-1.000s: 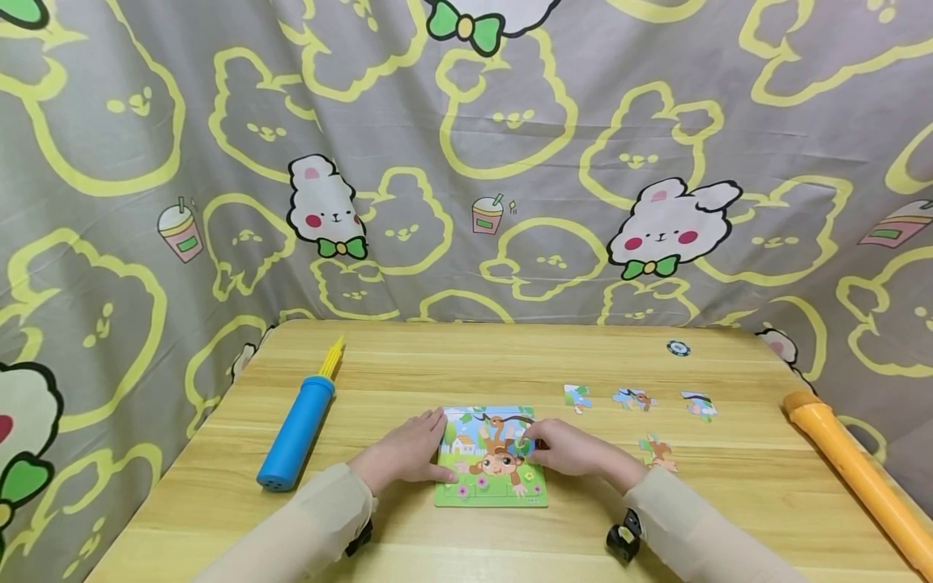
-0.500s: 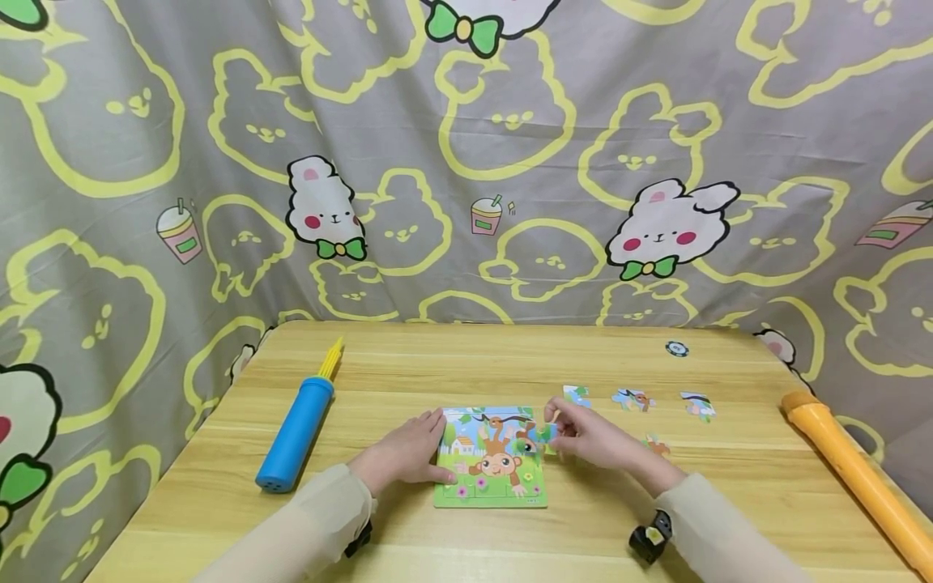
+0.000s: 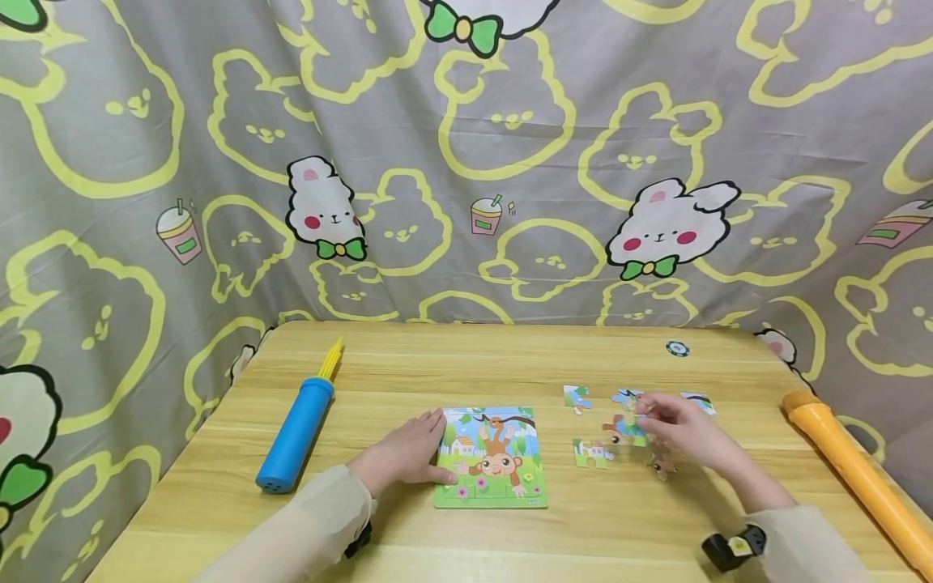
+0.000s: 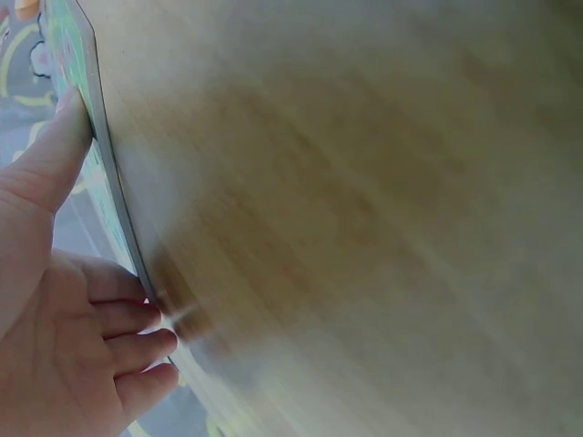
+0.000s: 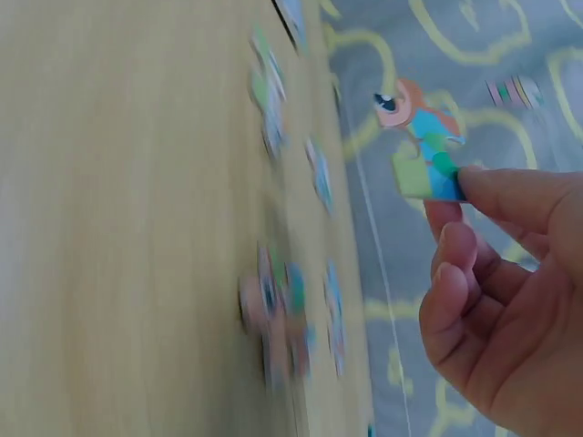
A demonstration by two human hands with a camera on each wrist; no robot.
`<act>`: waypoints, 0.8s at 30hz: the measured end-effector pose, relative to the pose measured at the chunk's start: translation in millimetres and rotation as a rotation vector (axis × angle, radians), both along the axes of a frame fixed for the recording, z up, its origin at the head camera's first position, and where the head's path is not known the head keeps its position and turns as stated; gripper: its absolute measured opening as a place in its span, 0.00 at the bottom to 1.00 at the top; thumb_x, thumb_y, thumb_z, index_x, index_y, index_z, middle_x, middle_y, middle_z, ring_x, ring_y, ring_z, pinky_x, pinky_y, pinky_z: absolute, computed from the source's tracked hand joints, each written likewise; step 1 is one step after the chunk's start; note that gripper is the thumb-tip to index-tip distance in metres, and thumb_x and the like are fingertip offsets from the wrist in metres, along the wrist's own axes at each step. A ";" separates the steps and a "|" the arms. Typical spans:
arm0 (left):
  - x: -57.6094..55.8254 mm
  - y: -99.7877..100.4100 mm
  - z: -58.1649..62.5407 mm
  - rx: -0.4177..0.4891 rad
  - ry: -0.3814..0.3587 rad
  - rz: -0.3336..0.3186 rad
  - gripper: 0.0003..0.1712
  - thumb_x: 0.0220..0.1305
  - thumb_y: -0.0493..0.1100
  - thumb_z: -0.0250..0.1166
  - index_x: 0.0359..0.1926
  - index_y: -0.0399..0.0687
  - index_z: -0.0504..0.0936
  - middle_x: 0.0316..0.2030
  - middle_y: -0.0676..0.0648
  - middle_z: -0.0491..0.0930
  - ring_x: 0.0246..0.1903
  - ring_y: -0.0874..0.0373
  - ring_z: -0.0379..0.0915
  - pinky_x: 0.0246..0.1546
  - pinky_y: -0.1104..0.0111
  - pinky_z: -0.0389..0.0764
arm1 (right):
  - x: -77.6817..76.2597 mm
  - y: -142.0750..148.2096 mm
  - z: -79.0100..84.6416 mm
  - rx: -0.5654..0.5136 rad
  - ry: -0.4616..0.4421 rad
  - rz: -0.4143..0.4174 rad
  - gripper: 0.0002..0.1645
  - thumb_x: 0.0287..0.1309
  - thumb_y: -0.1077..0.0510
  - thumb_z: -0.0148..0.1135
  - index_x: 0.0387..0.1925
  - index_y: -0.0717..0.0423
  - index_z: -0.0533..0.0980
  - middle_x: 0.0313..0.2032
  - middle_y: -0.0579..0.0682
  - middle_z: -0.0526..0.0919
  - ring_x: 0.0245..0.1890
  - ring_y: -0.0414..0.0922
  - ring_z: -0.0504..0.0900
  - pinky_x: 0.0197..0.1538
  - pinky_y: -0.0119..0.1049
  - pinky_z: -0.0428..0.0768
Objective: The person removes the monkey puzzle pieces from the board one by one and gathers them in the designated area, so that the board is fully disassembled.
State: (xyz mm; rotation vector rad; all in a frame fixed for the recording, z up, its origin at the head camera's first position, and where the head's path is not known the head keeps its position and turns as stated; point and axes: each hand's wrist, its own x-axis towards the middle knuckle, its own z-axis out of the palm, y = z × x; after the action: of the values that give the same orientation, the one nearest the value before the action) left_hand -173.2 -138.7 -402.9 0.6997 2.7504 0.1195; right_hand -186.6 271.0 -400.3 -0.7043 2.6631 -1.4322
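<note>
A small jigsaw board with a monkey picture lies on the table. My left hand rests at its left edge, thumb on the board's face; in the left wrist view the thumb lies over the rim with the fingers beside it. My right hand pinches a jigsaw piece between thumb and fingertips, raised above the table. That piece shows a monkey's eye, blue and green. Below and beside this hand lie a house piece and a monkey piece, partly covered.
More loose pieces lie behind the right hand, including a leafy one and a branch one. A round chip sits farther back. A blue hand pump lies left, an orange tube right. A patterned curtain hangs behind.
My right hand has moved from the board's right side out to the right, carrying the jigsaw piece. The house piece has come into view. My left hand has stayed put.
</note>
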 end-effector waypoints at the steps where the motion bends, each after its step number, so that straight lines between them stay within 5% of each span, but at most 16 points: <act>1: 0.1 0.0 0.0 -0.001 0.001 -0.002 0.54 0.53 0.66 0.60 0.67 0.30 0.54 0.67 0.35 0.50 0.66 0.43 0.46 0.64 0.56 0.53 | 1.3 7.6 0.0 0.009 0.006 -0.036 0.06 0.62 0.63 0.55 0.39 0.63 0.73 0.25 0.53 0.75 0.19 0.43 0.71 0.18 0.36 0.73; 6: 1.4 -0.1 2.0 0.007 -0.001 -0.007 0.54 0.54 0.65 0.61 0.66 0.29 0.54 0.67 0.34 0.50 0.66 0.42 0.46 0.64 0.55 0.53 | 7.3 46.0 -3.8 0.075 -0.034 -0.176 0.08 0.63 0.61 0.55 0.38 0.65 0.72 0.22 0.49 0.72 0.18 0.41 0.68 0.19 0.34 0.72; 14: 2.3 -0.2 3.1 0.017 -0.003 -0.006 0.54 0.54 0.65 0.61 0.66 0.28 0.54 0.67 0.34 0.50 0.66 0.42 0.46 0.64 0.55 0.53 | 11.1 97.4 -15.8 0.063 -0.191 -0.163 0.10 0.64 0.62 0.52 0.35 0.70 0.70 0.16 0.46 0.67 0.13 0.39 0.64 0.14 0.36 0.65; 24: 0.3 -0.7 1.2 0.013 0.000 -0.007 0.54 0.54 0.65 0.60 0.66 0.29 0.54 0.67 0.34 0.50 0.66 0.42 0.46 0.64 0.55 0.53 | 11.0 119.1 -26.7 0.185 -0.319 -0.276 0.10 0.63 0.61 0.54 0.34 0.67 0.74 0.18 0.48 0.70 0.15 0.39 0.66 0.18 0.29 0.67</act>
State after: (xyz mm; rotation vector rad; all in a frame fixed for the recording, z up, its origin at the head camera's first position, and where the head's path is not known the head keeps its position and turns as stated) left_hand -172.9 -139.3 -401.7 0.7123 2.7494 0.1358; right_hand -175.6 390.2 -427.0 -0.0853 2.6593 -1.2008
